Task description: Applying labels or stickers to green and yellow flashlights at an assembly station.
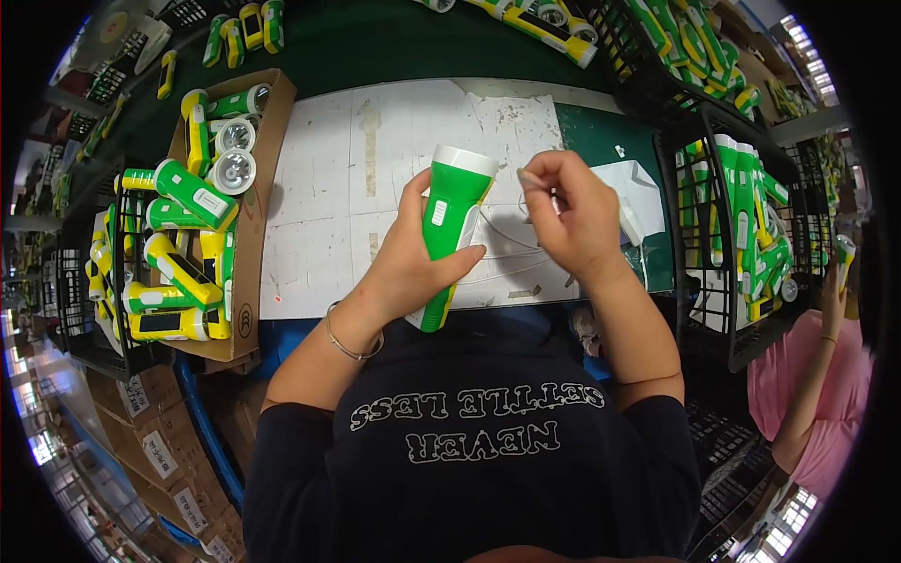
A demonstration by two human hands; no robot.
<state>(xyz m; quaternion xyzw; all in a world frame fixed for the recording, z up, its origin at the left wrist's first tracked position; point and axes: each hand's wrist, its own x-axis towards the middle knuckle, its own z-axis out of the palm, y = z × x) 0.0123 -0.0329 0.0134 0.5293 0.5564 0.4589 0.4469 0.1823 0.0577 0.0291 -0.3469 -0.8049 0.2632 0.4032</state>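
Observation:
My left hand (419,246) is wrapped round a green flashlight (452,218) with a white head rim, a white switch and a yellow edge. The flashlight is tilted, its head away from me and its tail close to my body. To its right, my right hand (572,211) is raised with thumb and fingers pinched together. A small greyish piece (527,176) shows at those fingertips; I cannot make out what it is. A thin white cord (502,227) curves between the flashlight and my right hand, its end hidden. Both hands are above the white work surface (324,188).
A cardboard box (251,220) of green and yellow flashlights stands at left, beside a black crate (80,324). More flashlights fill black crates (715,342) at right. A white object (633,223) lies right of my right hand. A co-worker in a pink top (812,394) holds a flashlight.

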